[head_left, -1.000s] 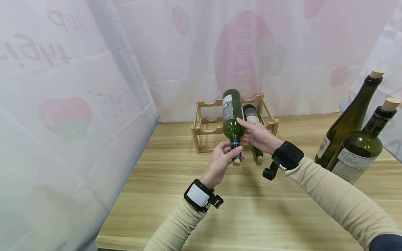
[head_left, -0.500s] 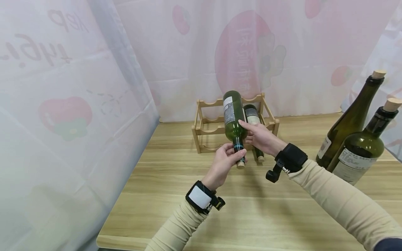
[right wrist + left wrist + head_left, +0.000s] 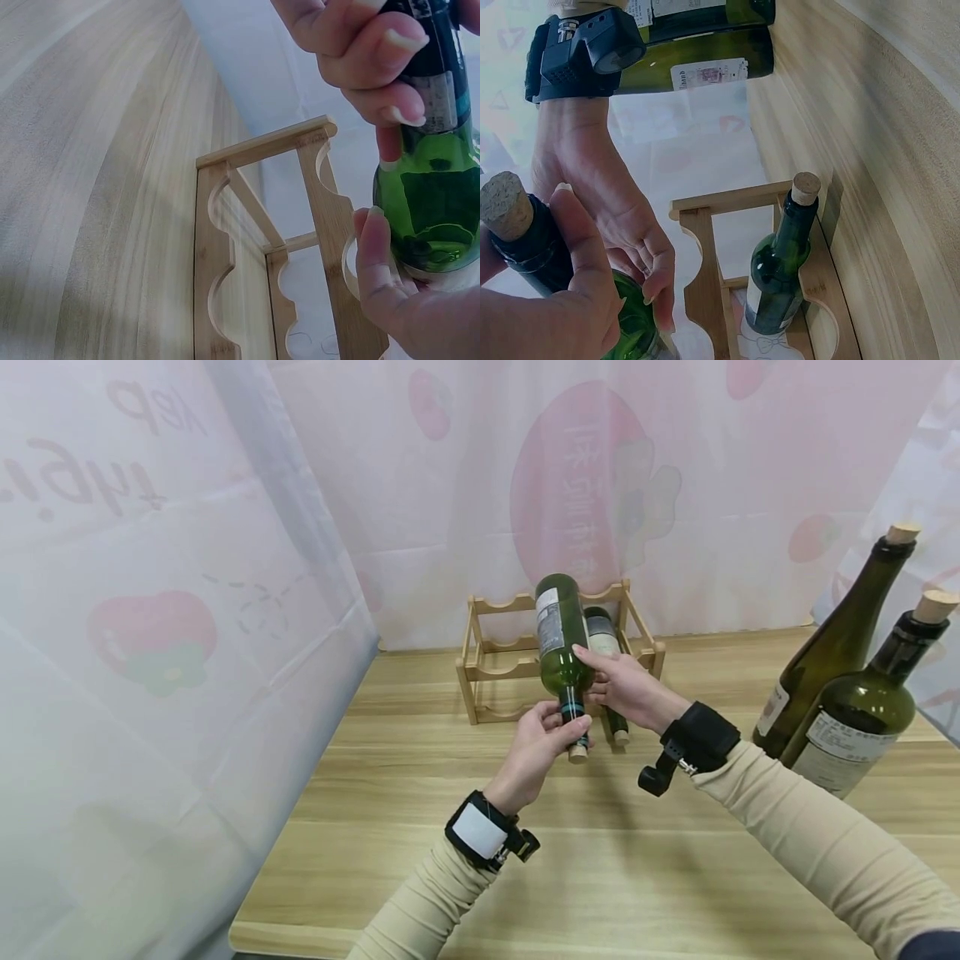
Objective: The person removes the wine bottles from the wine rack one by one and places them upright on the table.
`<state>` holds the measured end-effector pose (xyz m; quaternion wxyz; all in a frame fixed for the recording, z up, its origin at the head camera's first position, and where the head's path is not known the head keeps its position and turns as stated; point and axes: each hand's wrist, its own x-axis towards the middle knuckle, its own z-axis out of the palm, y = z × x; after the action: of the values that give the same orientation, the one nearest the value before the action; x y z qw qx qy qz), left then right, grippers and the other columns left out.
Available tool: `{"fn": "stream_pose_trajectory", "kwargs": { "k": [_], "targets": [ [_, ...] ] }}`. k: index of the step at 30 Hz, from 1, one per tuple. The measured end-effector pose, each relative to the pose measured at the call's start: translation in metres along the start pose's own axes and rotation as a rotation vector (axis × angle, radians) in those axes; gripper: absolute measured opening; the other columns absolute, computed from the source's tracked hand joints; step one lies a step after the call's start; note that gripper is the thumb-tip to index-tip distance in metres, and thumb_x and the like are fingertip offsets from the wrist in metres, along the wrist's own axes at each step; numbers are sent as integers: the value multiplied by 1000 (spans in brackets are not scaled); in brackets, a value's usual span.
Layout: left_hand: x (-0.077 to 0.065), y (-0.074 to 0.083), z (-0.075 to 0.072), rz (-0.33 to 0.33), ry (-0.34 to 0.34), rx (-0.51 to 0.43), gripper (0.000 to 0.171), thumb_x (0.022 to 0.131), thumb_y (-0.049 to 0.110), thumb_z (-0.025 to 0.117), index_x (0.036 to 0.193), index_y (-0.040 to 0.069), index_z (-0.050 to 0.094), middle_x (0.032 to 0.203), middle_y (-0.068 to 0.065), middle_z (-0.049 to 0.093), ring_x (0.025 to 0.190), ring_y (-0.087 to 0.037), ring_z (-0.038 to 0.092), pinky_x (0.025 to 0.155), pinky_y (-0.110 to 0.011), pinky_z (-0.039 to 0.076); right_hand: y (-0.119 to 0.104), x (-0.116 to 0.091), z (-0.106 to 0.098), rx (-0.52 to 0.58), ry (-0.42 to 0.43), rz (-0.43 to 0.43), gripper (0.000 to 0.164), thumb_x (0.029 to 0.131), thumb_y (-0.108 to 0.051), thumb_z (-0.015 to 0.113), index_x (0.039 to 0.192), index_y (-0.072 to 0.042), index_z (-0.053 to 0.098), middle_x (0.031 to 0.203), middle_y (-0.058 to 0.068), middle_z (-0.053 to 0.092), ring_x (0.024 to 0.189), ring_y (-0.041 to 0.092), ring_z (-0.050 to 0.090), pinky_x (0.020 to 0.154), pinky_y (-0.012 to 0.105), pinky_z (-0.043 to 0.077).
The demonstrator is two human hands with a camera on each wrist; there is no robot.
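Note:
A green wine bottle (image 3: 558,672) with a cork lies tilted in both hands over the wooden wine rack (image 3: 495,674), its base toward the back wall and its neck toward me. My left hand (image 3: 528,750) pinches the dark neck just behind the cork. Around the shoulder and lower body curls my right hand (image 3: 632,690), thumb on the near side. The right wrist view shows the bottle's green shoulder (image 3: 427,180) between the two hands. A second corked bottle (image 3: 776,274) rests in the rack's lower tier, on the right side, partly hidden by my right hand in the head view.
Two tall corked green bottles, a slender one (image 3: 832,639) and a broader one (image 3: 862,718), stand upright on the wooden table (image 3: 360,827) at the right. A printed white curtain (image 3: 442,493) hangs right behind the rack and along the left side.
Both hands have shifted the held bottle slightly right and its neck a little toward me. The grips look the same, and the rack and other bottles stay put.

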<state>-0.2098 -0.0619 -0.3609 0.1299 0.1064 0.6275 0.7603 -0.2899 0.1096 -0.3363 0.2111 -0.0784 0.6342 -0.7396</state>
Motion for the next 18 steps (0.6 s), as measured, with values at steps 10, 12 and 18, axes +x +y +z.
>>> {"fn": "stream_pose_trajectory", "kwargs": {
  "k": [10,12,18],
  "targets": [
    [0,-2,3,-6,7,16,49,94,13,62,135,-5,42,119,-24,62,85,-18,67,76,-24,55,3,-2,-3,-6,19,-3,55,97,-45,53,132,-4,44,98,-4,68,90,9,63,86,27,49],
    [0,-2,4,-12,7,18,49,94,13,62,136,-4,43,118,-23,62,83,-16,67,75,-24,55,4,-3,-4,-12,23,-2,55,97,-45,53,133,-4,44,97,-5,68,89,8,63,84,27,49],
    [1,-4,4,-26,-2,20,50,94,14,63,136,-2,43,124,-28,59,82,-15,66,75,-23,54,5,-3,-5,-27,30,4,60,97,-46,53,136,-2,43,95,-6,70,89,7,64,85,27,49]
  ]
}}
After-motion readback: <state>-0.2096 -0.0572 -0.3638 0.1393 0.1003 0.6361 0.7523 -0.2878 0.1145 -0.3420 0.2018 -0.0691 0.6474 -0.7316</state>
